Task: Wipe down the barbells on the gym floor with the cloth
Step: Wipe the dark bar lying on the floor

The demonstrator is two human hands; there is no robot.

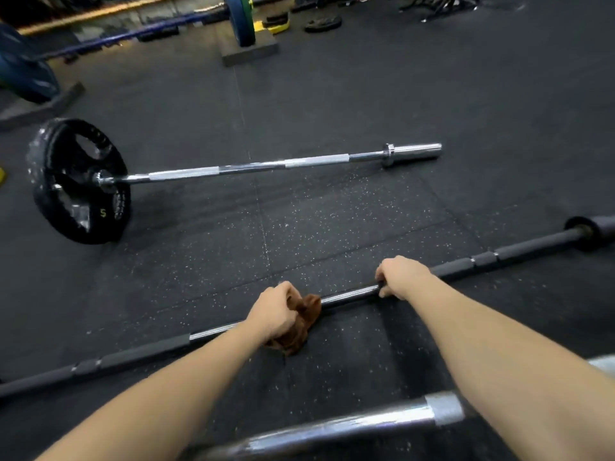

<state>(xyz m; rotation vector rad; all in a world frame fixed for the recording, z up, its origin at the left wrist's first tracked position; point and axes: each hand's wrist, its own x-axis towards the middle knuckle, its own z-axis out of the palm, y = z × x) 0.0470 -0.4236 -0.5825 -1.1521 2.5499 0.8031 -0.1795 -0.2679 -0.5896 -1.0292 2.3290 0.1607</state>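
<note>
From the head view, the left hand [278, 311] clenches a crumpled brown cloth [301, 322] around the long dark steel barbell [349, 296] lying on the speckled black rubber floor [332, 221], wrapped so a slide cleans all round. The right hand [401, 276] grasps the shaft just beside it, probably to stop it rolling. A chrome barbell with one black plate [253, 166] lies well apart beyond, apparently awaiting its turn

Head-worn view, looking forward and down (wide-angle), near the floor [366, 94]
</note>
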